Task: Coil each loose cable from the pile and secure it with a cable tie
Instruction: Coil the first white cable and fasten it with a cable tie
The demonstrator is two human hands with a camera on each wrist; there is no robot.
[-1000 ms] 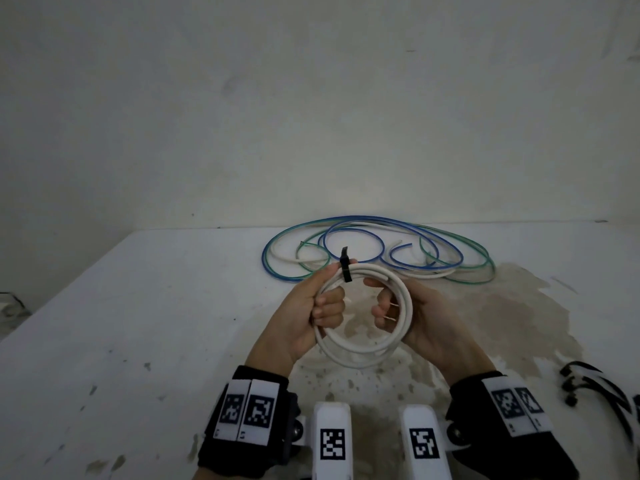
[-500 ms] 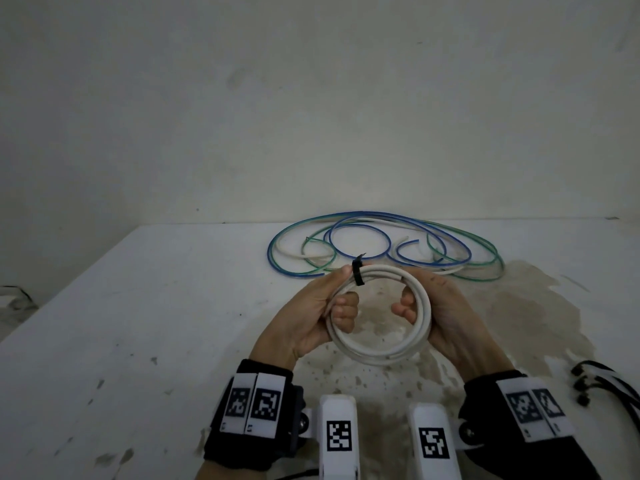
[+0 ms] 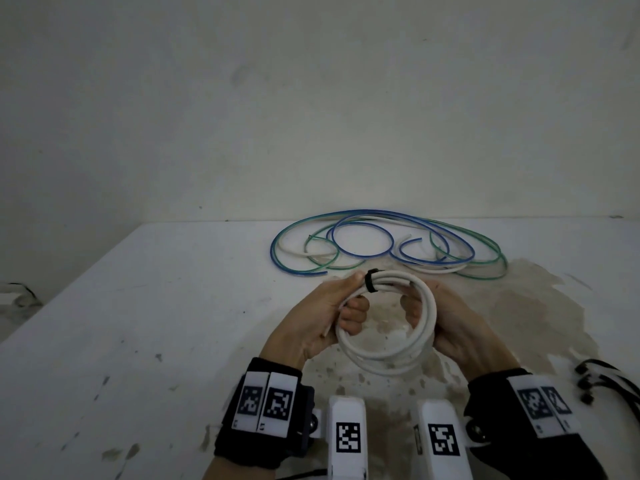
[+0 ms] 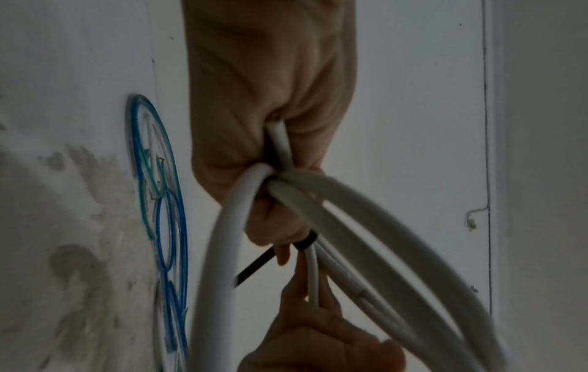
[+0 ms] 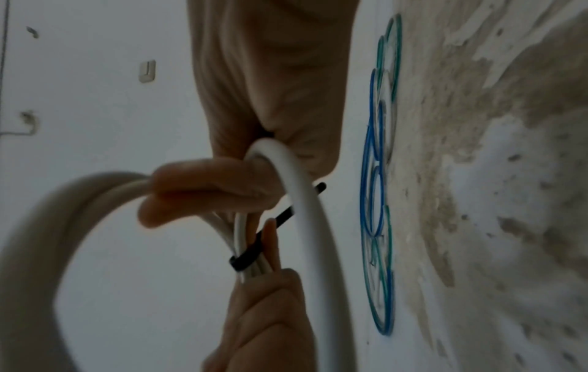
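Since a second ago, the black cable tie (image 3: 372, 280) has been laid flatter against the coiled white round cable (image 3: 386, 325), its tail no longer upright. Both hands, left hand (image 3: 323, 318) and right hand (image 3: 446, 323), are clamped on opposite sides of the coil, held above the stained white desk (image 3: 138, 323) near the loose blue, green and white cable pile (image 3: 384, 242). Springiness and lightness are suggested; holding beside the tie is judged best.

We see a white coil (image 3: 388, 355) with a black tie (image 3: 371, 280); blue, green and white cables (image 3: 381, 240); a white, brown-stained table (image 3: 173, 306).
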